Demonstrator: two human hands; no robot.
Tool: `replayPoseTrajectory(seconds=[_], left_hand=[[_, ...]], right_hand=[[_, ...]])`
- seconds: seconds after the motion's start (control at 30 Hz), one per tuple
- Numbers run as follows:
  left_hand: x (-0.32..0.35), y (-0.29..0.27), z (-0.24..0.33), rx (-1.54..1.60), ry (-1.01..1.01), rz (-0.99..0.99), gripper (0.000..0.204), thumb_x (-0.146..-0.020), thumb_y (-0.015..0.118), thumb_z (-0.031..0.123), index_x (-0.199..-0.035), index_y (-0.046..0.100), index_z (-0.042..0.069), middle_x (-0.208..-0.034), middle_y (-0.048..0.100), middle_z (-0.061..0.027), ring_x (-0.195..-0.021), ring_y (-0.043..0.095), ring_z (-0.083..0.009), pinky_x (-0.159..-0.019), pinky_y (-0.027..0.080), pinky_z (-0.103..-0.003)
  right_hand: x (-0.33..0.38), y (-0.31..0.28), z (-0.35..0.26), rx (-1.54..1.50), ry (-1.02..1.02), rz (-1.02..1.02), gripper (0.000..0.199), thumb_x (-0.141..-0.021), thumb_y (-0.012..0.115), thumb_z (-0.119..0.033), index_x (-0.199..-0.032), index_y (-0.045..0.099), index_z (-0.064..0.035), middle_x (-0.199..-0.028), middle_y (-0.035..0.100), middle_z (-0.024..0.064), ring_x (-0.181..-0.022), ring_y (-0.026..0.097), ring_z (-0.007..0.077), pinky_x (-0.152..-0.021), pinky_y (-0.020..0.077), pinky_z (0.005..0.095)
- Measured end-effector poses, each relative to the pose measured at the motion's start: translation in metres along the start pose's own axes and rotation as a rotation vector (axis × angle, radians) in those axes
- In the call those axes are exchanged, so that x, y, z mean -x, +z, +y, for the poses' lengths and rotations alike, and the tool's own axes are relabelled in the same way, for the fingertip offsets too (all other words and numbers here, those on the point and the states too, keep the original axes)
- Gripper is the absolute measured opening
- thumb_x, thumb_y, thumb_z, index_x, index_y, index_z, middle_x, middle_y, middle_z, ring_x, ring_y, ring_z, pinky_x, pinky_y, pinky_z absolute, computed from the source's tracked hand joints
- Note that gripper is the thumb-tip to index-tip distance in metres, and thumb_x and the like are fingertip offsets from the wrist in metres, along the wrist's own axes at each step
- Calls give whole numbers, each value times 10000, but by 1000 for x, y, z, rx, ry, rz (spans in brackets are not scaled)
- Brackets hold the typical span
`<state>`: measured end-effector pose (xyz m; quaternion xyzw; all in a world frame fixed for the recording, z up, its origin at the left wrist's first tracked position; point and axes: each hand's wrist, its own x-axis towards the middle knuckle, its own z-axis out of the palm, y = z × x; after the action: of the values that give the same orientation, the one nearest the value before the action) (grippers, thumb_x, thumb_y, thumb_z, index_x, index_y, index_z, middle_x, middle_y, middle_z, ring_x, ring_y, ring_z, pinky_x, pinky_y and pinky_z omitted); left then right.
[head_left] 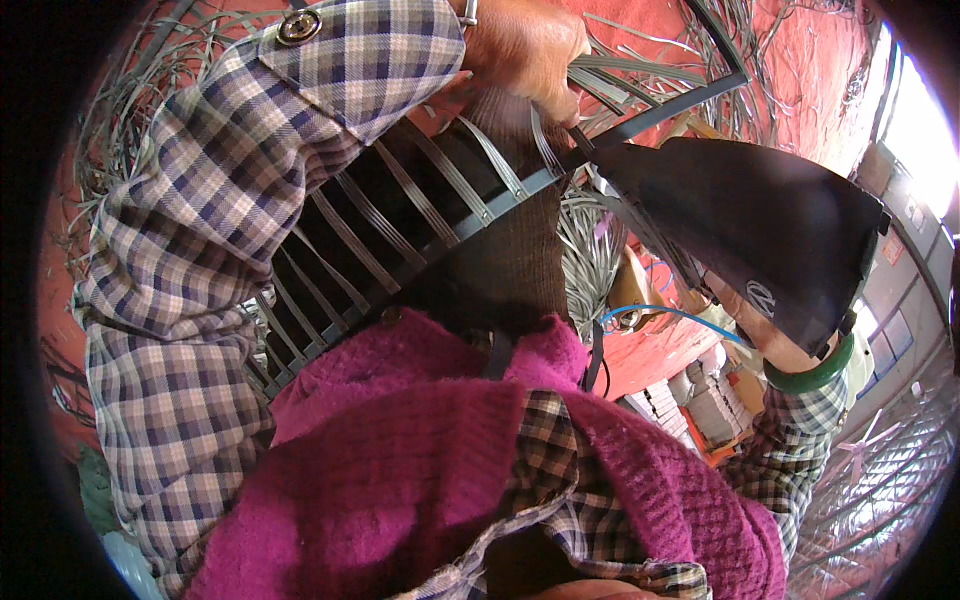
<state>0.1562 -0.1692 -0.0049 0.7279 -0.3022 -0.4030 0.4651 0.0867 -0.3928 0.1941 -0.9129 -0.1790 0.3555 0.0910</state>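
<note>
My left hand [525,45], at the end of a plaid sleeve, is at the top centre with its fingers closed on grey plastic strips [548,130]. The strips run in pairs across a grey metal frame [470,215] that rests over my brown-trousered knee [515,260]. My right hand [765,345], with a green bangle [815,375] on its wrist, reaches under a black wedge-shaped piece [745,225] at the frame's right end. That piece hides its fingers.
Loose grey strips [590,250] lie in heaps on the red ground [810,90] beyond the frame. A blue cord [665,315] and stacked pale boxes [700,405] sit below the black piece. Wire mesh [880,490] fills the lower right.
</note>
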Motion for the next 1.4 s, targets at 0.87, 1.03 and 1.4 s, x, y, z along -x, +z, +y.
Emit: replayPoseTrajectory(seconds=[0.87,1.03,1.4], left_hand=[[-11,-8,10,-193,26,-152,245,-674,629,237,-837,659,56,-734,624,-171,-703,610,-296,-627,469,-396],[-10,-6,10,-159,21,-152,228,-679,609,189,-846,651,39,-747,620,-184,-716,609,-305,-631,467,-404],[-13,16,13,-84,11,-188,228,-696,638,200,-867,654,50,-758,630,-158,-735,615,-279,-632,467,-391]], right_hand=[[-10,-7,6,222,-271,-67,414,-711,682,-140,-1091,554,-38,-1040,583,114,-949,560,266,-798,439,359],[-12,-7,6,255,-312,-85,406,-707,688,-122,-1083,559,-37,-1027,589,111,-933,569,260,-782,448,352],[-11,1,9,309,-438,-87,391,-697,700,-84,-1063,571,-35,-1000,601,103,-899,588,247,-746,468,335]])
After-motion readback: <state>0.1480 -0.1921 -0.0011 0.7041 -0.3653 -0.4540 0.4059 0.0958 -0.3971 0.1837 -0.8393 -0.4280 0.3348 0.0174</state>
